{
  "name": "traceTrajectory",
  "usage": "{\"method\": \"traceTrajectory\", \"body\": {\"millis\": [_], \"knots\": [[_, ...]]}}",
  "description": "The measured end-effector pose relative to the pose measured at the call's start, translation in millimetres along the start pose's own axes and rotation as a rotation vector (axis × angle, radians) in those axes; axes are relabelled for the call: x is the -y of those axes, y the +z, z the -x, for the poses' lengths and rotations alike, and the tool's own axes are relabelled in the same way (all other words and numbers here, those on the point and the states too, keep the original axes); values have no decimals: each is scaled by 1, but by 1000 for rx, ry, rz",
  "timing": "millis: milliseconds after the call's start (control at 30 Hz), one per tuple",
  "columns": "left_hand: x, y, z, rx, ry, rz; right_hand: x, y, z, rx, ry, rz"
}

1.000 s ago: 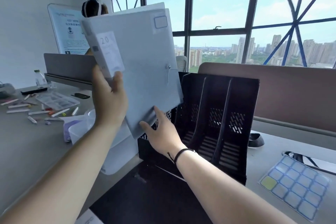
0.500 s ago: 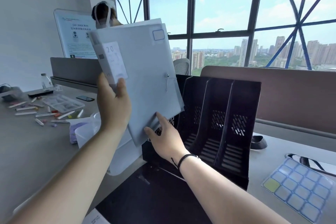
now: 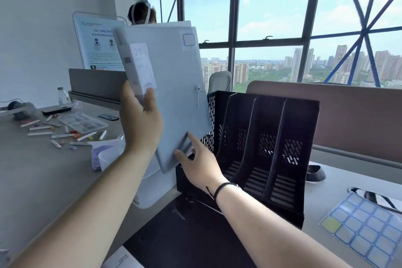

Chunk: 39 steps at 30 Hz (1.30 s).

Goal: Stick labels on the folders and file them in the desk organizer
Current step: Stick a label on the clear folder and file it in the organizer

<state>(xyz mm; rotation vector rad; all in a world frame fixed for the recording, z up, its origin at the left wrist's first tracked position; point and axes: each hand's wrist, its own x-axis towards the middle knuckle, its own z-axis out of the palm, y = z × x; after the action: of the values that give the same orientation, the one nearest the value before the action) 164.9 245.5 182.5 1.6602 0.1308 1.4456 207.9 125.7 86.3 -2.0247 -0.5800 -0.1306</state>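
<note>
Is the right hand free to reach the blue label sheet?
Probably not yet: the right hand supports the grey plastic folder; the blue label sheet lies unobstructed on the desk.

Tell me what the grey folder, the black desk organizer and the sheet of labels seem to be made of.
Folder: likely matte plastic sheet; smooth, faintly translucent, with a stud-and-string clasp.
Desk organizer: looks like hard moulded plastic; semi-gloss black, its walls pierced with slots and round holes.
Sheet of labels: probably paper stickers on a glossy backing; pale blue-edged squares, one yellow, with sheen.
</note>
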Motion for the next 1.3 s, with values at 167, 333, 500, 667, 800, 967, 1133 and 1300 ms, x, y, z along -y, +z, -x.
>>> {"method": "traceTrajectory", "body": {"millis": [167, 333, 500, 667, 800, 967, 1133, 1300], "knots": [[13, 13, -9, 62, -80, 51, 1, -4, -5, 2, 9, 14], [36, 49, -9, 203, -204, 153, -17, -20, -11, 5, 124, 28], [53, 83, -5, 320, -199, 146, -29, -23, -18, 93, 190, 127], [65, 102, -5, 309, -243, 202, -35, -18, -31, 100, 180, 160], [89, 97, 10, 341, -321, 144, -40, -15, -36, 124, 181, 180], [114, 80, 37, 373, -398, 0, -45, -9, -41, 178, 172, 277], [112, 64, 42, 427, -356, -119, -44, -7, -39, 232, 189, 383], [117, 47, 42, 456, -352, -159, -41, -4, -33, 244, 175, 490]]}}
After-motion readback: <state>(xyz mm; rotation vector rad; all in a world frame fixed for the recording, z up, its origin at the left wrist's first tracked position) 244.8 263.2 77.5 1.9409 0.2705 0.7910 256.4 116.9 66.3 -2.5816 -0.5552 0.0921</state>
